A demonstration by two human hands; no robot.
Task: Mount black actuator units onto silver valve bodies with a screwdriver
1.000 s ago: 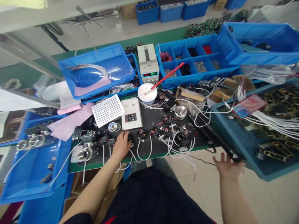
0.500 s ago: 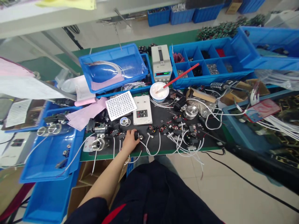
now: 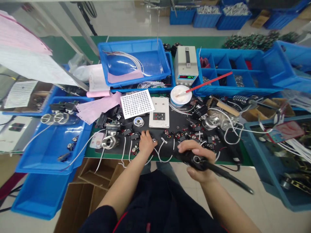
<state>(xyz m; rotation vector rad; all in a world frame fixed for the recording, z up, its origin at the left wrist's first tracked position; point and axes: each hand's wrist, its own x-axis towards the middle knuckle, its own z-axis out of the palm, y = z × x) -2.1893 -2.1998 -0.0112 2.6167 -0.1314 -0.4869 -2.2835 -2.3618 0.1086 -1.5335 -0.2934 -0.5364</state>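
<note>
My left hand (image 3: 146, 143) rests on the black mat (image 3: 179, 121) at the bench's front edge, fingers closed over a small wired component (image 3: 153, 140) with white leads. My right hand (image 3: 198, 160) is wrapped around a black tool handle (image 3: 222, 174), a soldering iron by its look, which points back to the lower right; its tip is hidden under my hand. Several small black-and-red wired parts (image 3: 181, 135) lie on the mat between and beyond both hands.
A white control box (image 3: 159, 117), perforated white card (image 3: 137, 103), solder spool (image 3: 138, 121), white cup with a red-handled brush (image 3: 181, 95) and power supply (image 3: 186, 65) stand behind. Blue bins (image 3: 134, 63) ring the bench. A metal fitting (image 3: 109, 141) lies left. Cardboard boxes (image 3: 93, 176) sit below.
My right hand has come back into view gripping the black tool handle near the mat's front edge. My left hand stays on the small component. The camera has swung left.
</note>
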